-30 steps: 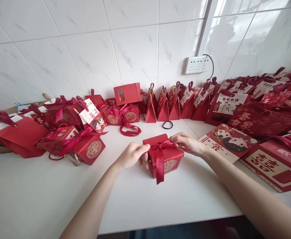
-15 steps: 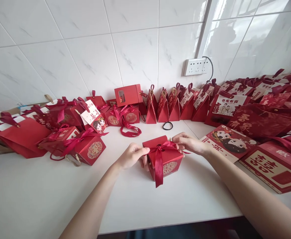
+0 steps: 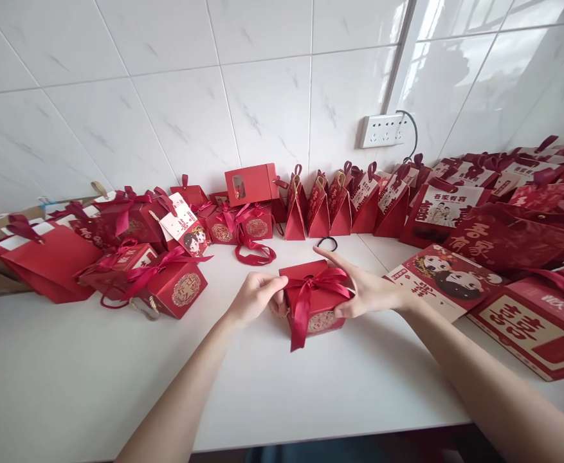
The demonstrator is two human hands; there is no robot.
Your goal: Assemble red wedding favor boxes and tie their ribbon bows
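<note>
A white, marble-veined tiled wall (image 3: 267, 96) with a socket panel (image 3: 384, 131) stands behind a white surface (image 3: 262, 399). The landmark is the red ribbon-tied gift box (image 3: 321, 303), standing upright on that surface between the two hands, with a gold medallion on its front. Behind it lies a black ring-shaped band (image 3: 328, 244), and farther back, by the wall, a row of triangular red gift bags (image 3: 338, 215). To its left, well apart, sits another ribbon-tied box (image 3: 178, 292); to its right, a card with a cartoon couple (image 3: 448, 276).

The key relation is that the gift box lies across the gap between the hands, its longer side apparently running left to right, with a hand at each end; neither is clearly nearer. The left hand (image 3: 260, 296) is drawn in, thumb against curled fingers at the box's upper left edge, seemingly pinching the left loop of the satin bow (image 3: 310, 283). The right hand (image 3: 366, 289) is spread wide at the right end, thumb against the front right corner, forefinger extended past the back edge; its other fingers are hidden, and no firm grip shows.
</note>
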